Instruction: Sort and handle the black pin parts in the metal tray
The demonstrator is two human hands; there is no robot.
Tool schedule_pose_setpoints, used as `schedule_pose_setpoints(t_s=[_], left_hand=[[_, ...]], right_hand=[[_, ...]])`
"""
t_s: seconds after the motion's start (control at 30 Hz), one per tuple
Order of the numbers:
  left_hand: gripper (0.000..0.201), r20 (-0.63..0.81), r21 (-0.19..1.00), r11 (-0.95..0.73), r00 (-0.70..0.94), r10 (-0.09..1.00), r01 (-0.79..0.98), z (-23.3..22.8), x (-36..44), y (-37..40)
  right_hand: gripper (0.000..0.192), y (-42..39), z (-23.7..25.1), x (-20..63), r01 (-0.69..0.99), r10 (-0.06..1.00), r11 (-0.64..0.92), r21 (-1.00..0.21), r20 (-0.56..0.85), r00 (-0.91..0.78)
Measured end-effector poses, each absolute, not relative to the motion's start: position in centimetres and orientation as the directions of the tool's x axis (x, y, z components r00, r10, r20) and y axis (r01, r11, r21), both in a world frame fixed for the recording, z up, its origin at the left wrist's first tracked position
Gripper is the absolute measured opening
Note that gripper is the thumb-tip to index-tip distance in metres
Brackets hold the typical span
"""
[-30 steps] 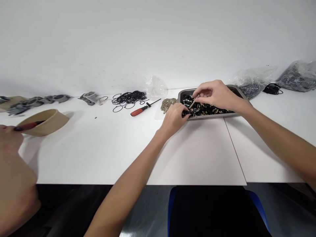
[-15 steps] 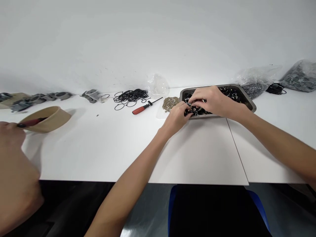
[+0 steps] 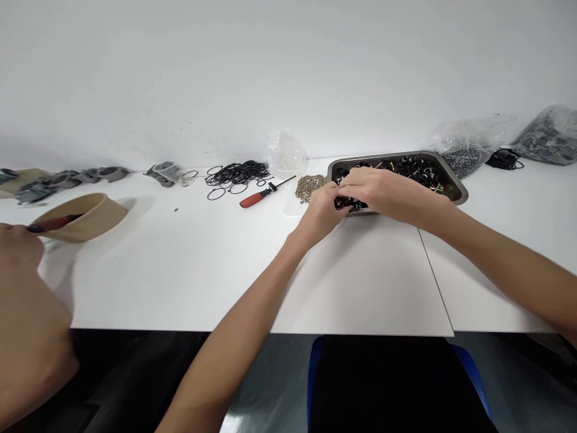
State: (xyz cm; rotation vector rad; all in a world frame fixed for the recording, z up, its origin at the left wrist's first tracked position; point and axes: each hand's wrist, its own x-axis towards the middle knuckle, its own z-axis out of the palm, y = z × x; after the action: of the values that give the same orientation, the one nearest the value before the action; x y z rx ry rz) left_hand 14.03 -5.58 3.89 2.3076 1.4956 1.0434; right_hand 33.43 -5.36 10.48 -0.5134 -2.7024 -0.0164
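Both hands meet over the left end of a grey metal tray, which holds many small black and shiny parts. My left hand is closed, with thumb and fingers pinched at the tray's near left corner. Over the parts, my right hand is closed too, its fingertips touching those of the left. Whatever small thing lies between the fingertips is hidden. Just left of the tray is a pile of small brass-coloured pieces, on a clear sheet. A red-handled screwdriver lies farther left.
Black rings or cords lie heaped near the wall beside a clear plastic bag. Filled bags stand at the far right. At left, a co-worker's hand holds a red-handled tool at a tan band.
My right hand has moved slightly left and turned lower over the fingertips of my left hand, covering the small piece seen there before. The left hand has hardly moved.
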Motion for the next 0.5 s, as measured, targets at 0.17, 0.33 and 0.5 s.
schedule_pose_setpoints(t_s=[0.17,0.33,0.5], left_hand=[[0.014,0.433,0.559,-0.411,0.169,0.885,0.72,4.0,14.1,-5.5],[0.01,0.375,0.585,-0.386,0.184,0.909,0.714,4.4,14.2,-5.6],[0.009,0.377,0.627,-0.375,0.155,0.913,0.683,4.3,14.2,-5.7]], right_hand=[[0.038,-5.1,10.1,33.1,0.365,0.386,0.923,-0.125,0.34,-0.858],[0.031,-4.0,9.2,33.2,0.375,0.423,0.906,-0.195,0.397,-0.814],[0.034,-4.0,8.9,33.1,0.35,0.376,0.926,-0.14,0.399,-0.836]])
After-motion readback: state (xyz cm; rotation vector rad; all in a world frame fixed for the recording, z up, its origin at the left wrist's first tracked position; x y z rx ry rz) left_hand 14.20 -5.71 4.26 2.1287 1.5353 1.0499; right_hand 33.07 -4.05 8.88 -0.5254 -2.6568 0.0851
